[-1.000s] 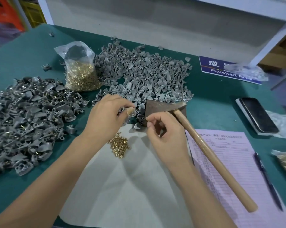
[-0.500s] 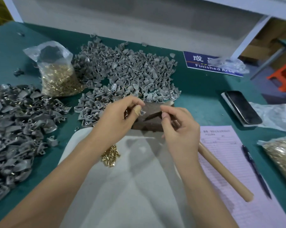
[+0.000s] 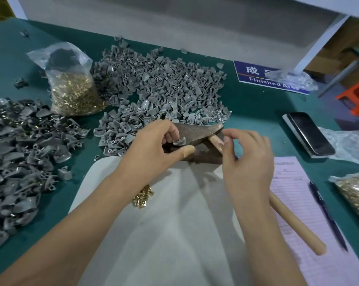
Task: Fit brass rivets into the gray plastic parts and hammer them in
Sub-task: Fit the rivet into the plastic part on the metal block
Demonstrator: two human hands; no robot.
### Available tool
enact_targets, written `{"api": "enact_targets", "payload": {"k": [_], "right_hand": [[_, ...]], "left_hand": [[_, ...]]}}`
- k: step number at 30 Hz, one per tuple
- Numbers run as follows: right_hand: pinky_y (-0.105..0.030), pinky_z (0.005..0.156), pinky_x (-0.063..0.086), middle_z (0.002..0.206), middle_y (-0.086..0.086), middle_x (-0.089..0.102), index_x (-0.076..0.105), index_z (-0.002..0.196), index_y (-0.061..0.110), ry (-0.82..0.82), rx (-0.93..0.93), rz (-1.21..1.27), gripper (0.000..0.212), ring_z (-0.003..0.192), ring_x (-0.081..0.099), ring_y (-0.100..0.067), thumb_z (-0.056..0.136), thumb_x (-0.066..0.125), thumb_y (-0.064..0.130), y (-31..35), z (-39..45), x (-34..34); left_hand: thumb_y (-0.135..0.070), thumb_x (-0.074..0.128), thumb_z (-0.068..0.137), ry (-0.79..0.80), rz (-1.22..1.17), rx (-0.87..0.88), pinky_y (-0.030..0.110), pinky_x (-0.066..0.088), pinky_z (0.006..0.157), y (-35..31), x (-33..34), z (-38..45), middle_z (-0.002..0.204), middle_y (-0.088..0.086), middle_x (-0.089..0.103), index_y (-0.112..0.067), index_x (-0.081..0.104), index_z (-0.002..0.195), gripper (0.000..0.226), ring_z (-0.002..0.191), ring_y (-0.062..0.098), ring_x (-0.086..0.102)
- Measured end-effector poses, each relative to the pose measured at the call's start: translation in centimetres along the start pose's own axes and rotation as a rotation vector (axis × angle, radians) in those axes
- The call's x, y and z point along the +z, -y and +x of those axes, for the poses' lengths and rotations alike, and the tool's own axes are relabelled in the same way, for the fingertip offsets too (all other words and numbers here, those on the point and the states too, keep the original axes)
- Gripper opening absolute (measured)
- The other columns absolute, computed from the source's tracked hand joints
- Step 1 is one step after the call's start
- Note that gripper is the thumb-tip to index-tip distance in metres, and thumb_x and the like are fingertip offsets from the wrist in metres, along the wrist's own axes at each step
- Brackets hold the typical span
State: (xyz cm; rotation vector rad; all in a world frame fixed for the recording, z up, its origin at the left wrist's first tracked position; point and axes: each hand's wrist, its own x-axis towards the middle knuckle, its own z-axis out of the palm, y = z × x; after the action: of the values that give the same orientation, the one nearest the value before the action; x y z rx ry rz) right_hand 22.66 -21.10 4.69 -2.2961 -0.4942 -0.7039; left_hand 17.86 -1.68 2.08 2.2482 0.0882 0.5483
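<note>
A small heap of brass rivets (image 3: pixel 143 196) lies on the white cloth (image 3: pixel 164 234) beside the left forearm, and just beyond it the left hand (image 3: pixel 151 149) pinches one gray plastic part (image 3: pixel 179 141) between its curled fingers and taped thumb, over the rusty hammer head (image 3: pixel 197 134). The right hand (image 3: pixel 248 159) hovers just right of the part with fingers loosely curled (whether they pinch anything I cannot tell). Farther on the green table (image 3: pixel 246 106) spreads a pile of gray parts (image 3: pixel 160 89), with a bag of rivets (image 3: pixel 71 85) at its left.

Even overhead light, soft shadows, wide-angle edge warp, slight blur.
</note>
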Motion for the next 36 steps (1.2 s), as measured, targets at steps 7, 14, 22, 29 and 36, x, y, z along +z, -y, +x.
{"api": "enact_targets", "payload": {"k": [7, 14, 22, 29, 36], "right_hand": [[-0.035, 0.078, 0.047, 0.103, 0.011, 0.063, 0.075, 0.1, 0.027, 0.165, 0.002, -0.007, 0.016, 0.096, 0.057, -0.019, 0.094, 0.065, 0.017, 0.4, -0.9, 0.2], [-0.038, 0.07, 0.05, 0.112, 0.009, 0.059, 0.078, 0.103, 0.032, 0.229, 0.115, -0.098, 0.018, 0.097, 0.06, -0.02, 0.095, 0.064, 0.025, 0.3, -0.9, 0.6], [-0.037, 0.07, 0.049, 0.114, 0.007, 0.058, 0.077, 0.107, 0.034, 0.187, 0.213, -0.168, 0.019, 0.103, 0.057, -0.021, 0.096, 0.064, 0.025, 1.4, -0.7, 1.3], [-0.038, 0.085, 0.034, 0.11, 0.007, 0.063, 0.075, 0.104, 0.036, 0.128, 0.163, -0.27, 0.016, 0.104, 0.053, -0.024, 0.095, 0.067, 0.026, 1.5, -0.3, 1.5], [-0.028, 0.081, 0.024, 0.094, 0.015, 0.068, 0.074, 0.094, 0.031, 0.019, 0.075, -0.141, 0.005, 0.096, 0.053, -0.016, 0.092, 0.073, 0.035, 1.5, -0.2, 1.0]], "left_hand": [[-0.055, 0.072, 0.083, -0.015, 0.12, 0.024, 0.017, 0.038, 0.079, 0.0, 0.2, -0.1, 0.099, -0.023, 0.045, -0.036, 0.046, 0.104, 0.038, 0.096, 0.0, 0.044], [-0.045, 0.065, 0.089, -0.003, 0.319, 0.152, 0.031, 0.04, 0.091, -0.2, -0.2, -0.4, 0.109, -0.015, 0.053, -0.032, 0.06, 0.12, 0.034, 0.108, 0.011, 0.046], [-0.046, 0.068, 0.086, 0.014, 0.143, 0.126, 0.029, 0.042, 0.08, -0.2, 0.7, -0.5, 0.093, -0.009, 0.05, -0.022, 0.073, 0.112, 0.036, 0.094, 0.011, 0.043], [-0.048, 0.066, 0.087, 0.038, 0.219, 0.182, 0.041, 0.048, 0.078, -0.8, 0.7, -0.6, 0.096, -0.009, 0.052, -0.024, 0.07, 0.1, 0.027, 0.095, 0.016, 0.047], [-0.032, 0.07, 0.09, 0.028, 0.137, 0.128, 0.039, 0.049, 0.092, -0.7, 0.8, -0.6, 0.11, -0.019, 0.059, -0.032, 0.065, 0.118, 0.029, 0.109, 0.007, 0.049]]}}
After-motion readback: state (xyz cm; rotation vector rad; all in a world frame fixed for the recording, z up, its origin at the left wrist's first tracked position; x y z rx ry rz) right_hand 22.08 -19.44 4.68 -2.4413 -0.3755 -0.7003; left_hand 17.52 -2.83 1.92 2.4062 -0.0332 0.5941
